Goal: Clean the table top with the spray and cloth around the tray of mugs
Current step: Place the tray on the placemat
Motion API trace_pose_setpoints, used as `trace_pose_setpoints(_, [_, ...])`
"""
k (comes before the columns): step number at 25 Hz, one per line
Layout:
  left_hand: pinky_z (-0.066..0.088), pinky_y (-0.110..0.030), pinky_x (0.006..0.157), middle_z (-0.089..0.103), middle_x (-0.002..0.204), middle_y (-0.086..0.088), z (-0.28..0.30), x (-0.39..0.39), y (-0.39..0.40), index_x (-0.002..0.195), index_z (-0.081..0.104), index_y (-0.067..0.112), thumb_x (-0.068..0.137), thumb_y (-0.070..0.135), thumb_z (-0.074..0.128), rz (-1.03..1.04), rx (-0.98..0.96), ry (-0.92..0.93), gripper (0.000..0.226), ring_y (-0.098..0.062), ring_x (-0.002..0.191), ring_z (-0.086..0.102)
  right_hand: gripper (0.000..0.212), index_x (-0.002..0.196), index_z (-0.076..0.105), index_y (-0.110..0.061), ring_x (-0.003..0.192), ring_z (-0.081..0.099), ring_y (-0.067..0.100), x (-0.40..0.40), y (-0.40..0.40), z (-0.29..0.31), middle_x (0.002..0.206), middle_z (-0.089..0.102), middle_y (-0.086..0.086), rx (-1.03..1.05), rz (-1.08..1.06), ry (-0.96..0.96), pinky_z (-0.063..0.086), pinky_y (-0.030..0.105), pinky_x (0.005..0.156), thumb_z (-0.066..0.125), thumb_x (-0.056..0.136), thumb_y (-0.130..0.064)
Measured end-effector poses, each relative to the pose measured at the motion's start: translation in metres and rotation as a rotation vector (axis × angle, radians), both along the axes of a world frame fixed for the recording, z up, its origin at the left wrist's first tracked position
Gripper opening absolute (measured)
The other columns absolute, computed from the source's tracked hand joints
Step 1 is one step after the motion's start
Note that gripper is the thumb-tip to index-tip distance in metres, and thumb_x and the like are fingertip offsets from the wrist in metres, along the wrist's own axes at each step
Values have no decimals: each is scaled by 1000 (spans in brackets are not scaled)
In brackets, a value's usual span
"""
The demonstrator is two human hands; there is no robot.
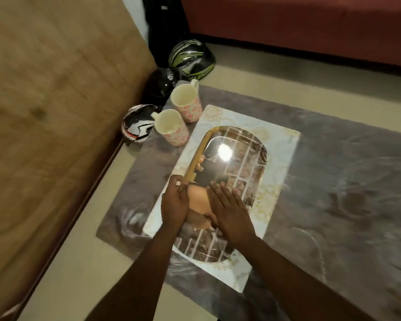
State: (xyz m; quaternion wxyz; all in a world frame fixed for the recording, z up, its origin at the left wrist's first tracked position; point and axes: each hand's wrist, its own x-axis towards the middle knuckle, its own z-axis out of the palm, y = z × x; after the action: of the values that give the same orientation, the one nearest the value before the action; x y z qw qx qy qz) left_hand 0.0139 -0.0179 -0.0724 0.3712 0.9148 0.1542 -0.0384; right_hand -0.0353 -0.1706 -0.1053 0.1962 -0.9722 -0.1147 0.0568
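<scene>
A low table with a pale marble-patterned top (285, 144) carries a shiny oval tray (245, 144) that mirrors the room. A golden handle (200, 151) runs along the tray's left rim. My left hand (174, 205) is closed on the near end of that handle. Flat on the tray's surface lies my right hand (229, 212), fingers stretched out and holding nothing. Two floral mugs (186, 101) (171, 128) stand off the tray at the table's far left corner; I cannot tell whether they rest on the table or the rug. No spray or cloth is in view.
The table stands on a grey rug (345, 193). A tan sofa (44, 112) fills the left side and a red one (310, 24) the back. On the floor beyond the mugs lie three helmets: green-black (191, 59), black (159, 86), white-red (137, 126).
</scene>
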Motion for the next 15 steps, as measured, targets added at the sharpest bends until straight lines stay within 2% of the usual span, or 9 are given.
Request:
trace_pose_setpoints(2, [52, -43, 75, 71, 98, -9, -9, 5, 27, 109, 56, 21, 95, 26, 49, -13, -13, -2, 16, -34, 90, 66, 61, 140, 42, -11, 135, 39, 27, 8, 25, -8, 146, 43, 8, -19, 24, 8, 25, 45, 111, 37, 89, -44])
trace_pose_setpoints(4, [52, -42, 75, 72, 100, -8, -24, 8, 49, 113, 56, 24, 95, 26, 50, -11, -33, 3, 19, -32, 91, 66, 61, 141, 40, -11, 136, 36, 28, 14, 47, -20, 148, 40, 8, -56, 51, 11, 31, 48, 109, 37, 90, -45])
trace_pose_setpoints(7, [46, -36, 71, 72, 98, -11, -31, 6, 44, 110, 60, 12, 96, 19, 55, -32, 8, 12, 16, -34, 89, 66, 61, 144, 35, -12, 140, 29, 27, 11, 47, -25, 151, 34, 7, -89, 21, -18, 27, 48, 110, 36, 93, -44])
trace_pose_setpoints(11, [43, -39, 85, 61, 107, -13, -33, 5, 47, 108, 64, 10, 89, 20, 64, -39, 149, 15, 22, -33, 99, 58, 59, 140, 43, -12, 136, 37, 27, 9, 51, -27, 147, 41, 8, -45, -5, -74, 23, 43, 110, 37, 92, -46])
trace_pose_setpoints(13, [47, -42, 89, 58, 113, -13, -20, 24, 51, 115, 62, 10, 88, 26, 65, -20, 162, -49, 31, -33, 105, 56, 57, 135, 49, -11, 129, 46, 28, 28, 51, -15, 140, 50, 10, 24, -52, -128, 32, 45, 107, 39, 91, -46])
trace_pose_setpoints(15, [46, -39, 91, 56, 121, -14, 2, 59, 49, 123, 58, 10, 88, 32, 63, -20, 141, -194, 42, -30, 112, 53, 52, 129, 53, -9, 122, 52, 31, 69, 52, 4, 132, 55, 13, 92, -103, -209, 44, 48, 98, 42, 91, -43])
